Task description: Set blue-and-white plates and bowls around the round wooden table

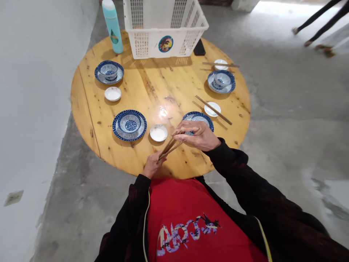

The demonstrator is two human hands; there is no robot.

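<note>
Several brown chopsticks (168, 146) slant between my two hands above the near edge of the table. My left hand (154, 163) is closed round their lower ends. At the upper end, the fingers of my right hand (196, 135) pinch them, over a blue-patterned plate and bowl (200, 117) that the hand partly hides. Just left of the chopsticks lies a small white dish (158, 133). Farther left, a patterned bowl (129, 123) sits on a blue-rimmed plate (117, 133). Chopsticks (215, 111) rest across another white dish (209, 105) on the right.
On the round wooden table (141, 87), a white plastic basket (174, 42) stands at the back, with a turquoise bottle (113, 31) and a black phone (200, 48) beside it. More bowls on plates sit left (109, 72) and right (221, 82). A person's legs (321, 22) show far right.
</note>
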